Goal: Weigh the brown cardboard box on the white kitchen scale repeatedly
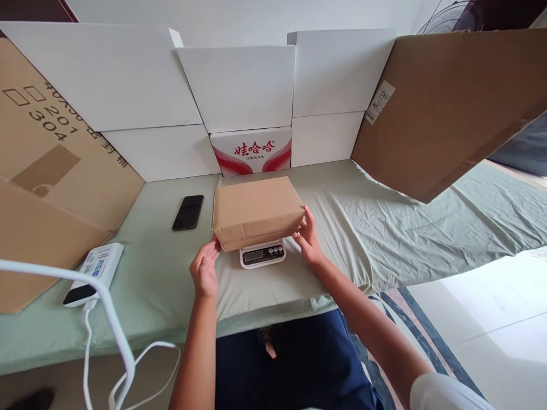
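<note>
A closed brown cardboard box (258, 208) sits on or just over a small white kitchen scale (262, 254), slightly askew. Whether its full weight rests there, I cannot tell. The scale's dark display and round buttons show in front of the box, while its platform is hidden beneath. My left hand (205, 266) has its fingers curled at the box's front left corner, with fingertips partly hidden. At the front right corner, my right hand (308, 236) grips the box with thumb and fingers bent around the edge.
A black phone (188, 212) lies left of the box. Farther left are a white power bank (94, 274) and its white cable (88, 336). White boxes (239, 85), a red-and-white carton (252, 151) and large cardboard panels (453, 108) surround the green cloth-covered table (342, 228).
</note>
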Demonstrator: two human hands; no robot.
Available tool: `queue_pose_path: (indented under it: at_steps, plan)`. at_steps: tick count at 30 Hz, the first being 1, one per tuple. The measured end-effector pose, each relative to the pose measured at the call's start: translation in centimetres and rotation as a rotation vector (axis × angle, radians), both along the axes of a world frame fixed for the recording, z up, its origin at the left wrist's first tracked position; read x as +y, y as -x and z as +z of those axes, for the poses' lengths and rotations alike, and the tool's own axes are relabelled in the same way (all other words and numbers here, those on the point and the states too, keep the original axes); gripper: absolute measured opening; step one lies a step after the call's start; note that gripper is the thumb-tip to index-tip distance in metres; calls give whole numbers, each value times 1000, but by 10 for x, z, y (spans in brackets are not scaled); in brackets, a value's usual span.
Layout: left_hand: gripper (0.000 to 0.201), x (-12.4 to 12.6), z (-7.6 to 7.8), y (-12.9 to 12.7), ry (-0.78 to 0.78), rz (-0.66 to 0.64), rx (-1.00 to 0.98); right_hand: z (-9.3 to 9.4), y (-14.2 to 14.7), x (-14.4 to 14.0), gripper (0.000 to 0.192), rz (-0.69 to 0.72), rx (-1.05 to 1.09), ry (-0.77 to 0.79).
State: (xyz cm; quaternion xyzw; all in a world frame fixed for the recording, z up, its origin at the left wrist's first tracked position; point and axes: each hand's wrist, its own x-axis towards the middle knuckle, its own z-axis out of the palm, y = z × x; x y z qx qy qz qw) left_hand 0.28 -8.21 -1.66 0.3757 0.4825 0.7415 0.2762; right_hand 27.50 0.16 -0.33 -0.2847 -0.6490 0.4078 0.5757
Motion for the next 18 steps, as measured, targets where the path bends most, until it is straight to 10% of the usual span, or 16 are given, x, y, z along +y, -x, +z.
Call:
queue_pose_path:
  at_steps: [18]
  plan:
    - [60,5,1,-1,108,5,-31,3,1,-2,67,8,59,42]
